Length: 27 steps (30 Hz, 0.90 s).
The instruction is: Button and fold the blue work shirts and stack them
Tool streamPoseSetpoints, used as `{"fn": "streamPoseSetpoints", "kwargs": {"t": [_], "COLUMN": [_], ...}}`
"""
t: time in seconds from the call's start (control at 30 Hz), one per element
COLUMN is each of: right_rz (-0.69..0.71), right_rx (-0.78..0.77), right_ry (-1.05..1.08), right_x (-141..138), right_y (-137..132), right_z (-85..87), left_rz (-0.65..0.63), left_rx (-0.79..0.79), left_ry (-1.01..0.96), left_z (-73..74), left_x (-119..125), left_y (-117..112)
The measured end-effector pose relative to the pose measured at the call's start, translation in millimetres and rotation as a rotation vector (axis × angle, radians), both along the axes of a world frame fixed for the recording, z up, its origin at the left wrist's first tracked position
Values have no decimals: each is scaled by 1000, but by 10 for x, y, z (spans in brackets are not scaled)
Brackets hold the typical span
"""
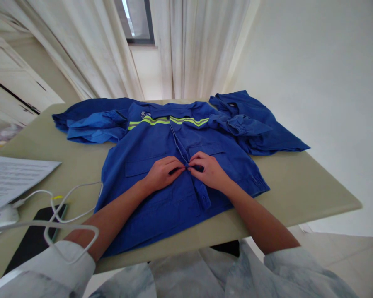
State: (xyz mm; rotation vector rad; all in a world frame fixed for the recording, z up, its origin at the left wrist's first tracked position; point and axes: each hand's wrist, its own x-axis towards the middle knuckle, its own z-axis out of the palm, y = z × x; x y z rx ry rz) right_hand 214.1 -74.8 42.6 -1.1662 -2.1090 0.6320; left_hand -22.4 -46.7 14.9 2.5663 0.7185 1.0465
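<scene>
A blue work jacket [155, 203] with yellow-green and grey stripes across the chest lies front up, its collar toward the far edge. My left hand [166, 171] pinches the front opening's edge at mid-length. Right beside it, my right hand [207, 169] pinches the other side of the same placket, fingertips nearly touching the left ones. Whether a button sits between the fingers is hidden. Below the hands, the lower placket [203, 196] hangs loose, with a small fastening near its bottom end. Both sleeves are folded outward at the sides.
More dark blue cloth [267, 128] lies at the table's far right. On the left are printed paper [15, 178], a black phone [31, 238], a white device [3, 217] and a looping white cable [77, 188]. The table [317, 190] ends near a white wall; curtains hang behind.
</scene>
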Motion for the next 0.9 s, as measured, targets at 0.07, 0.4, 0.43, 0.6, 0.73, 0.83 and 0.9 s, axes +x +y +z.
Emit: {"fn": "streamPoseSetpoints", "kwargs": {"t": [0.07,0.4,0.43,0.6,0.73,0.83,0.9], "right_rz": [-6,-69,-59,-42,-35,-9,-21], "right_rx": [-5,-4,-9,-88,-303,-502,-563], "right_ry": [-5,103,102,152,297,440,508], "right_x": [-18,-65,-69,-86,-71,-61,-67], "right_y": [-7,-16,-17,-19,-4,11,20], "right_z": [-6,-33,-35,-64,-60,-60,-81], "left_rz": [20,33,40,96,118,111,108], "left_rx": [27,56,51,2,-14,-112,-178], "left_ry": [-31,-48,-53,-53,-74,-109,-131], "left_z": [33,8,2,0,12,27,39], "left_x": [-1,6,10,43,61,66,70], "left_y": [-12,-5,-9,-54,-74,-74,-75]}}
